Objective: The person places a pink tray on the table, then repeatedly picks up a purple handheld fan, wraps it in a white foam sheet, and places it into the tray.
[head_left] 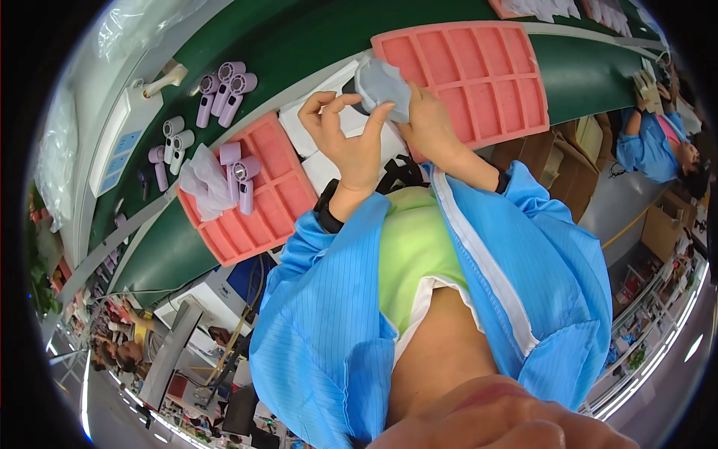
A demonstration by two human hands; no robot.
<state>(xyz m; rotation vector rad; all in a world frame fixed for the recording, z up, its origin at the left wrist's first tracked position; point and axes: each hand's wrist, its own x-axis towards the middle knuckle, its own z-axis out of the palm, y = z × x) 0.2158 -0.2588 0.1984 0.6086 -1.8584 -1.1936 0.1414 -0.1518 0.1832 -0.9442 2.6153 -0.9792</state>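
My right hand (431,124) is closed on the right side of a light grey-blue, soft, cloth-like piece (382,81). At the left edge of this piece a small dark part shows; its kind is hard to make out. My left hand (342,146) curls its thumb and index finger round that dark part, the other fingers bent and raised. Under both hands lie white sheets or pads (320,173). To the left, a pink compartment tray (278,168) holds lilac handheld fans (244,170) and a crumpled translucent bag (206,183).
Another pink compartment tray (479,82) lies at the right. Several lilac and white handheld fans (225,93) stand on the green bench (299,37) beyond. A white box-shaped device (123,138) is at the far left. At the right edge a co-worker in blue (643,153) handles something pale, beside cardboard boxes (550,161).
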